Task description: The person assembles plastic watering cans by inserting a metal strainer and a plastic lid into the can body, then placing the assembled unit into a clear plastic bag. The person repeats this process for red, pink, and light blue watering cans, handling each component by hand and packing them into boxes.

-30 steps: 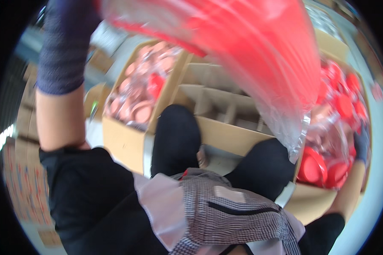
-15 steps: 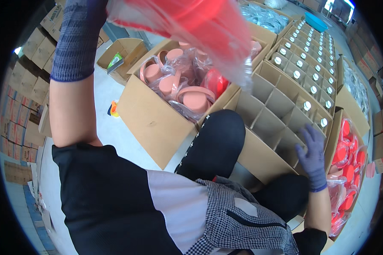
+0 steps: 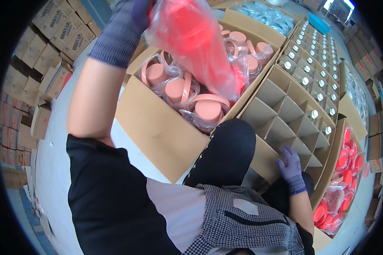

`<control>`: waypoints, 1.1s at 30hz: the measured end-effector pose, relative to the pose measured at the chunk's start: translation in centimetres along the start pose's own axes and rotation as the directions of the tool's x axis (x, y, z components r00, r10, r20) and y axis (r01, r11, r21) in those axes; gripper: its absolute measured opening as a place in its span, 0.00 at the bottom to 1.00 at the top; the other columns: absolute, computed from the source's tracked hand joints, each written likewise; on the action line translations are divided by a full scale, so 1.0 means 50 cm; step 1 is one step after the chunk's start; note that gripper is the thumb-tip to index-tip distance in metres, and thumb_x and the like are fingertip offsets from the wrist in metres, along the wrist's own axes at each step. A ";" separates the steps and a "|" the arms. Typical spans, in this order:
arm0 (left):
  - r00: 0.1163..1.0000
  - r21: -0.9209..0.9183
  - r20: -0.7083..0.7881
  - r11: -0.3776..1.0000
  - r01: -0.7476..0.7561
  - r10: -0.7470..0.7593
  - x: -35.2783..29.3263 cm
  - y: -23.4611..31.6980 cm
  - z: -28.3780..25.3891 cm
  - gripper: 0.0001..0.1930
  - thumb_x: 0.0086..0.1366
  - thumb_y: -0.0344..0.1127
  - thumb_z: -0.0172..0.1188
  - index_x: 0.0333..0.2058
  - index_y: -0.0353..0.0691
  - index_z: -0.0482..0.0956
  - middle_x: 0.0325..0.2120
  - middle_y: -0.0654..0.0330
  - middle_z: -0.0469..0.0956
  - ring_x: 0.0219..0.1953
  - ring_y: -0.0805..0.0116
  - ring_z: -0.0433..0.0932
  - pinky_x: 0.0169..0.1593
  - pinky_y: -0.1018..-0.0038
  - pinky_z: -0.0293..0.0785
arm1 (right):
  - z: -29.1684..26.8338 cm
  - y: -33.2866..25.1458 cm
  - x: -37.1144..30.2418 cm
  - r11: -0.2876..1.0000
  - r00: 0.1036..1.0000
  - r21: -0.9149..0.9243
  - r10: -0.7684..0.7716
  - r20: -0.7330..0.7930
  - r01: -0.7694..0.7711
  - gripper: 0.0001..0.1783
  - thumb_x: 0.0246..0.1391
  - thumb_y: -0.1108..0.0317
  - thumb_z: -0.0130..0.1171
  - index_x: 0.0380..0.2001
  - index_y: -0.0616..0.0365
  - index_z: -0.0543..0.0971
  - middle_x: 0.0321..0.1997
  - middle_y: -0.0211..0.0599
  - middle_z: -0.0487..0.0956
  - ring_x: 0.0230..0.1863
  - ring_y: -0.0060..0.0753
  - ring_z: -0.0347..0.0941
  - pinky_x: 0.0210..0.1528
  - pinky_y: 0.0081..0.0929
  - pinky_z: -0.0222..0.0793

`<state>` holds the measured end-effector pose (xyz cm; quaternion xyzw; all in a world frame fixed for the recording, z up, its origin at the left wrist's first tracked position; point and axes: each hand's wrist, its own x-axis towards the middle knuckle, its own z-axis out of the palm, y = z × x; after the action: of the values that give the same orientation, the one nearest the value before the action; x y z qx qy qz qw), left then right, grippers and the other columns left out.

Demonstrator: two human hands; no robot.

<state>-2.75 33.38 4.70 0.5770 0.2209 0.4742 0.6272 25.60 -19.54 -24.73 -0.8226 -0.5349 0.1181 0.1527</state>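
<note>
Head view: the left fingers [image 3: 143, 12] hold 1 red-filled bag [image 3: 193, 44].

Pale floor [image 3: 57, 170]; stacked cartons [image 3: 40, 46] along left; bright light [image 3: 349, 8] upper right.

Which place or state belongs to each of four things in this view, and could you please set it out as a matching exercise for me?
Things
1. Left hand
2. Right hand
3. Blue basin
4. Pink handled pieces

Places and states
A. Near the far end of the white-capped bottles
B. In the open carton to the left of the divided carton
C. Holding up the red plastic-wrapped bundle
D. Open, at the divided carton's near side

Right pairs: 1-C, 2-D, 3-A, 4-B
</note>
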 end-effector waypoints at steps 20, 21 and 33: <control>0.992 0.799 0.123 -0.592 -0.104 -0.008 0.177 -0.254 0.160 0.21 0.75 0.47 0.43 0.60 0.53 0.78 0.53 0.64 0.81 0.60 0.63 0.77 0.63 0.63 0.68 | 0.027 0.066 0.010 0.966 0.991 0.229 0.111 0.068 -0.124 0.29 0.59 0.58 0.63 0.61 0.56 0.75 0.67 0.53 0.72 0.69 0.57 0.66 0.71 0.43 0.62; 0.994 0.793 0.100 -0.600 -0.100 -0.033 0.160 -0.275 0.168 0.22 0.75 0.48 0.44 0.59 0.53 0.79 0.54 0.63 0.81 0.60 0.62 0.77 0.63 0.62 0.69 | 0.025 0.068 0.010 0.949 0.986 0.271 0.141 0.089 -0.161 0.29 0.59 0.58 0.63 0.61 0.57 0.75 0.67 0.53 0.72 0.69 0.57 0.66 0.71 0.43 0.62; 0.988 0.979 0.145 -0.137 -0.150 -0.045 0.039 -0.649 -0.002 0.17 0.61 0.44 0.57 0.46 0.48 0.85 0.50 0.49 0.83 0.51 0.48 0.82 0.57 0.58 0.78 | 0.009 0.070 0.005 0.943 0.988 0.298 0.131 0.078 -0.148 0.26 0.61 0.59 0.62 0.60 0.59 0.76 0.63 0.53 0.74 0.67 0.56 0.69 0.69 0.41 0.63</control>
<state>9.06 38.84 -25.10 0.8890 0.4376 0.1318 -0.0292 28.48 -20.60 -26.46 -0.8216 -0.4549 0.2325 0.2531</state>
